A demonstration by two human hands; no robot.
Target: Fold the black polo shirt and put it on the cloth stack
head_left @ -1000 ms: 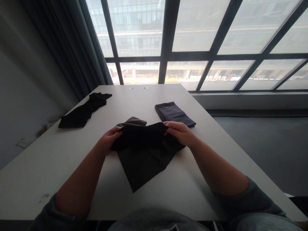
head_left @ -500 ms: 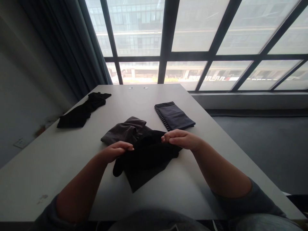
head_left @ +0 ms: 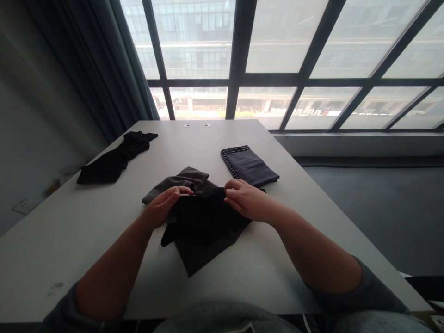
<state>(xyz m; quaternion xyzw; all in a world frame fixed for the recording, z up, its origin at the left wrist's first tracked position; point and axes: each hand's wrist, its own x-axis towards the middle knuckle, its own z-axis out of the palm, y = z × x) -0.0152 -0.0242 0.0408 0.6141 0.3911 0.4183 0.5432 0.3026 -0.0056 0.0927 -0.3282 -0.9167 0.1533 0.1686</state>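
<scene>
A black garment (head_left: 204, 222) is stretched between my two hands near the middle of the table; its exact kind is hard to make out. My left hand (head_left: 166, 202) grips its left upper edge, fingers over the top. Opposite it, my right hand (head_left: 244, 196) pinches the upper right edge with bent fingers. Under and behind the black cloth lies a dark grey-brown garment (head_left: 173, 181), with one corner sticking out toward me. Just beyond my right hand is a folded dark blue cloth (head_left: 251, 165) with a striped border.
Another black garment (head_left: 113, 159) lies crumpled along the left edge of the white table (head_left: 86, 240). Two round cable holes sit at the far end, before the large windows (head_left: 270, 41). A dark curtain (head_left: 90, 60) hangs at the left.
Both hands have shifted their hold along the black garment's upper edge, the left moving up and away from me. The view has tilted slightly.
</scene>
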